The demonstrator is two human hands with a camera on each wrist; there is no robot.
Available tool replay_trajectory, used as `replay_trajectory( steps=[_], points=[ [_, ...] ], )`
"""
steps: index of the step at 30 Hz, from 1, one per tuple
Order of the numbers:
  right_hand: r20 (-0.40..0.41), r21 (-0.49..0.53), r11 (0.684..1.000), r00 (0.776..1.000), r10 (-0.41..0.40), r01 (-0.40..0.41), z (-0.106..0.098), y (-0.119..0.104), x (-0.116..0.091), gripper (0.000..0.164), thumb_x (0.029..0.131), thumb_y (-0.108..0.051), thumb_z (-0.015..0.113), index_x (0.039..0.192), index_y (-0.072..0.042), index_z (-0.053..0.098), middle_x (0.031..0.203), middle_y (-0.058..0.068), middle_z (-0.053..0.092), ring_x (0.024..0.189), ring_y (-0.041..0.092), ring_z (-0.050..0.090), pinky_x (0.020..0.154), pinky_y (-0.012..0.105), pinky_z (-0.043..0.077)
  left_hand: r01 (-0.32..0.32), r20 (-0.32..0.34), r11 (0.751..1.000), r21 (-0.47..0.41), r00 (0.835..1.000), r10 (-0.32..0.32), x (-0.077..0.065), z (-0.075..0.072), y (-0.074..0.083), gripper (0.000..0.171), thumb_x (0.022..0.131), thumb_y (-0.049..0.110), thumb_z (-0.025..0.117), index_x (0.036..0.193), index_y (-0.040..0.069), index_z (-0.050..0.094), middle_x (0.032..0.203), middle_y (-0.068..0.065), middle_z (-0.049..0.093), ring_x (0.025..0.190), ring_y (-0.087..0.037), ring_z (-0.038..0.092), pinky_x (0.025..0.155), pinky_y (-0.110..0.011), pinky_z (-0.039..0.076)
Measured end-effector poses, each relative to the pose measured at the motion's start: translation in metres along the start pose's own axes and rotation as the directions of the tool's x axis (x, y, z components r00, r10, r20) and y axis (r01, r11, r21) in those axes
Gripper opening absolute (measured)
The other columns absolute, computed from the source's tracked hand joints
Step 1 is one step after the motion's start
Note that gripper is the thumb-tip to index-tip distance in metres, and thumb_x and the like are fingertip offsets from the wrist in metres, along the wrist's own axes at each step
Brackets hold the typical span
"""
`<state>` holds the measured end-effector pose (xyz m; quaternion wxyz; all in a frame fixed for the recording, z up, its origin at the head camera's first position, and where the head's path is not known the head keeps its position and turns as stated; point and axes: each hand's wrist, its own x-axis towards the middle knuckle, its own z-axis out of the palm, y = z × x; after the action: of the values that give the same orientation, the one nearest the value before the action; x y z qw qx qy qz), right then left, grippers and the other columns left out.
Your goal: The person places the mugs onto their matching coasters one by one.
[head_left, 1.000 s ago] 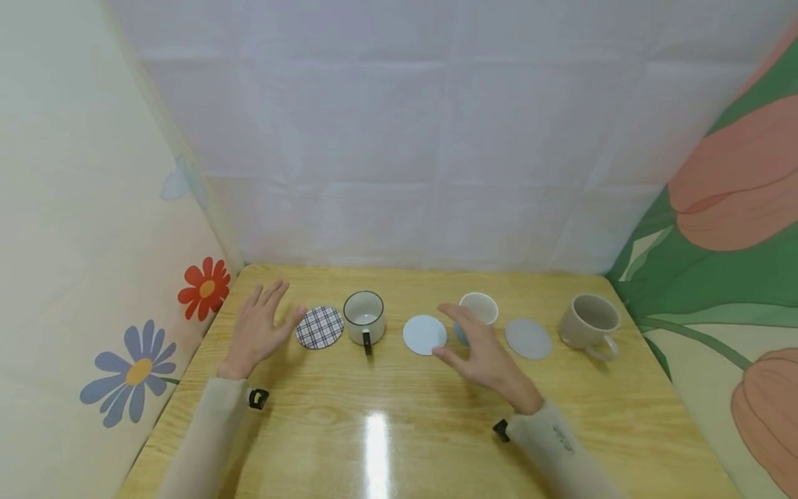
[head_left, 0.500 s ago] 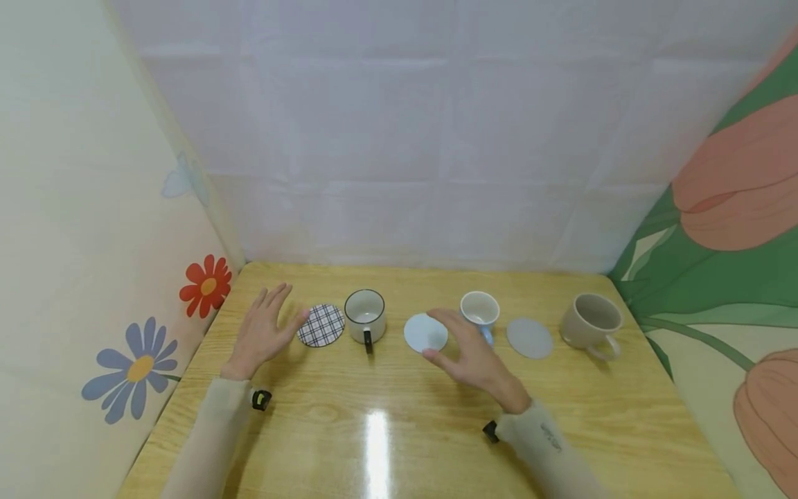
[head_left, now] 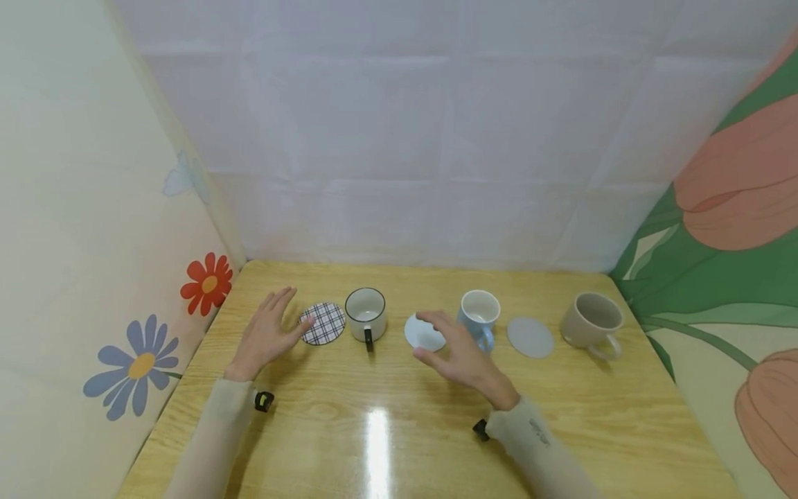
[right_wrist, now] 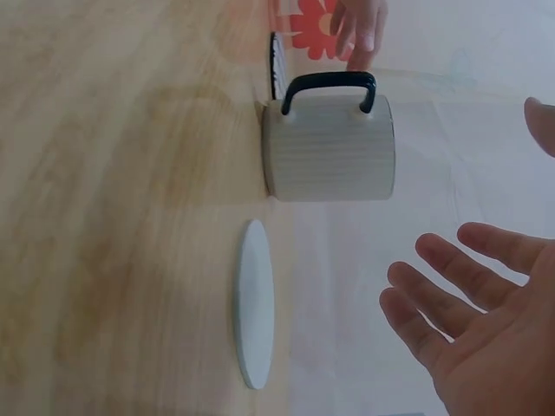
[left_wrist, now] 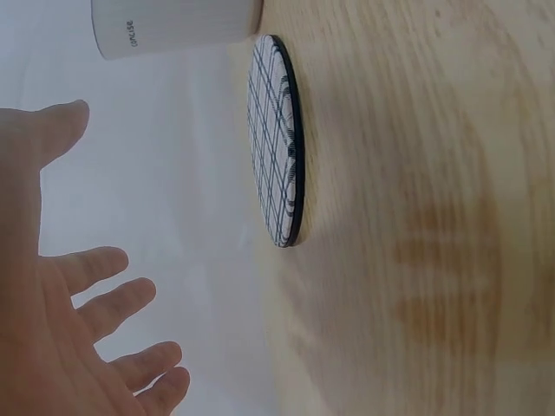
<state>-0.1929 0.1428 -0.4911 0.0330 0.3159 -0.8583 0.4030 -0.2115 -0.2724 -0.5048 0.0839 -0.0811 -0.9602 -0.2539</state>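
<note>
My left hand [head_left: 264,336] hovers over the table at the left, fingers spread and holding nothing, its thumb by the plaid coaster [head_left: 325,324]. Just right of that coaster stands a white mug [head_left: 365,315] with a black rim and black handle. My right hand [head_left: 460,352], also empty with fingers apart, hangs above the pale blue coaster [head_left: 420,334] and hides part of it. Behind that hand is a blue and white mug [head_left: 480,312], its handle towards me. In the right wrist view the white mug [right_wrist: 334,152] lies beyond the fingers, apart from them.
Farther right are a grey coaster [head_left: 530,337] and a large beige mug [head_left: 592,320]. A wooden table [head_left: 312,430] carries everything. White cloth [head_left: 405,138] hangs behind it, and flower-printed sheets [head_left: 140,364] stand at both sides.
My right hand has moved left, from in front of the blue and white mug to the pale blue coaster, uncovering that mug. The left hand has shifted slightly right.
</note>
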Motion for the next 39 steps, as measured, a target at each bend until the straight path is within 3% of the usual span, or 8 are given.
replay_trajectory(
  steps=[7,17,29,39],
  points=[
    [0.037,0.032,0.999,0.999,0.009,-0.01,0.013,0.001,-0.002,0.065,0.099,-0.032,0.076,0.152,-0.002,0.053,0.154,0.012,0.059,0.143,0.033,0.056,0.114,0.056,0.052,-0.005,0.02,1.0,0.01,1.0,0.004,-0.003,0.004,0.0,0.091,0.097,0.052,0.074,0.163,0.002,0.038,0.171,-0.023,0.036,0.157,-0.057,0.026,0.125,-0.076,0.025],
    [0.048,0.091,0.996,0.999,0.01,-0.015,0.018,-0.002,0.002,0.064,0.103,-0.034,0.072,0.154,-0.002,0.052,0.155,0.015,0.059,0.133,0.042,0.063,0.111,0.059,0.054,0.002,0.058,1.0,0.016,0.998,-0.003,-0.005,0.009,0.001,0.093,0.097,0.054,0.074,0.164,0.002,0.037,0.171,-0.023,0.035,0.157,-0.056,0.025,0.123,-0.076,0.028],
    [0.088,0.124,0.992,0.996,0.019,-0.03,0.029,-0.005,0.007,0.065,0.103,-0.032,0.072,0.154,0.002,0.05,0.154,0.018,0.058,0.134,0.043,0.062,0.112,0.058,0.053,0.004,0.054,0.999,0.032,0.999,-0.006,-0.012,0.018,-0.002,0.085,0.098,0.046,0.075,0.161,-0.001,0.04,0.167,-0.027,0.039,0.155,-0.057,0.029,0.123,-0.076,0.028],
    [0.09,0.132,0.991,0.996,0.009,-0.021,0.038,-0.004,0.01,0.064,0.103,-0.034,0.071,0.154,0.0,0.051,0.155,0.016,0.058,0.141,0.034,0.058,0.115,0.053,0.053,0.022,0.067,0.999,0.048,0.997,-0.025,-0.014,0.022,0.001,0.084,0.099,0.044,0.074,0.162,-0.002,0.039,0.167,-0.028,0.039,0.156,-0.057,0.028,0.124,-0.075,0.027]
  ],
)
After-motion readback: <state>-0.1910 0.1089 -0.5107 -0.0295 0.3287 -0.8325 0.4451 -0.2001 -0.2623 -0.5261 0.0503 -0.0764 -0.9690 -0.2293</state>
